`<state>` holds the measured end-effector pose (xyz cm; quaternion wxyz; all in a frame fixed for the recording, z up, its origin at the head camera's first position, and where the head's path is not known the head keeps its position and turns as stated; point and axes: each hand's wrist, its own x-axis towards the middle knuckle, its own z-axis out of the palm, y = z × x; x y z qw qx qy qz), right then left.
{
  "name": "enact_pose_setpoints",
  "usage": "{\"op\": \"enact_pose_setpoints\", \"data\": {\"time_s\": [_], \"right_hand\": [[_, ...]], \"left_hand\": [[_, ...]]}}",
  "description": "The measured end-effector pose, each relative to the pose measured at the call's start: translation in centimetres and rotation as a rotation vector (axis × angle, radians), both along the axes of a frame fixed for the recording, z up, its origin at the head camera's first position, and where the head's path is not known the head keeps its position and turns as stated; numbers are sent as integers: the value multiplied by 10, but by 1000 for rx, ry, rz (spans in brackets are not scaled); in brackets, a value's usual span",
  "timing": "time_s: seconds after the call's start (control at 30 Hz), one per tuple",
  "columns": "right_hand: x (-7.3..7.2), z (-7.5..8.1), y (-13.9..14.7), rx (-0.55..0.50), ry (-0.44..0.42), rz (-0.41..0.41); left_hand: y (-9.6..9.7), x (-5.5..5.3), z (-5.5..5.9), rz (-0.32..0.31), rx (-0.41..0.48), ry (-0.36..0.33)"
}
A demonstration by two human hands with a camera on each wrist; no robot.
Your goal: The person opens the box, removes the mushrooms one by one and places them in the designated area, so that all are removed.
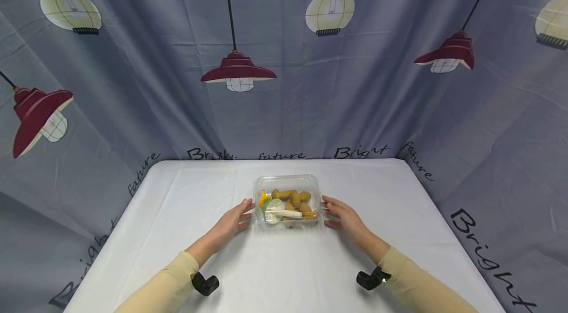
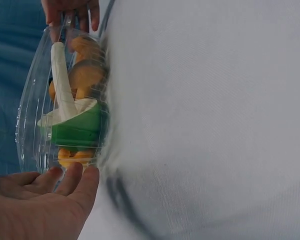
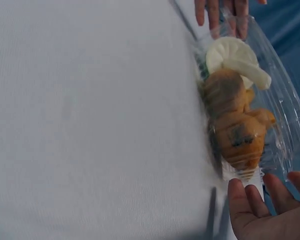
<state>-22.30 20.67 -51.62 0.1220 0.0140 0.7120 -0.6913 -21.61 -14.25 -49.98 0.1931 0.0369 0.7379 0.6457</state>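
A clear plastic clamshell box (image 1: 286,183) lies on the white table in the head view. Inside are several brown mushroom-shaped pieces (image 3: 240,137), a green and white piece (image 2: 76,126) with a long white stalk-like piece by it, and a small yellow piece (image 1: 264,198). My left hand (image 1: 231,223) is at the box's left side, fingers extended, fingertips at its wall. On the opposite side my right hand (image 1: 349,222) has its fingers extended along the wall, thumb nearer me. Whether the lid is latched cannot be told.
The box stands on a white tabletop (image 1: 284,268), toward its far middle. Behind and beside the table hang grey-blue curtains (image 1: 284,121) printed with lamps and lettering. A black wrist camera (image 1: 205,284) sits on the left wrist, another (image 1: 372,278) on the right.
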Motion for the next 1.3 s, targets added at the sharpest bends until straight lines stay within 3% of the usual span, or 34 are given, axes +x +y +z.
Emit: {"op": "enact_pose_setpoints", "data": {"time_s": [0.23,0.57,0.7,0.9,1.3], "right_hand": [[0,-2,-1,-119,-52,-45],[-4,-4,-4,-94,-77,-58],[-3,-4,-6,-73,-77,-23],[-3,-3,-5,-78,-77,-19],[-3,-4,-1,-70,-73,5]], "left_hand": [[0,-4,3,81,155,-128],[1,-12,0,110,331,-243],[1,-11,-1,82,295,-216],[0,-12,-2,131,277,-231],[-1,-12,-7,130,177,-176]]}}
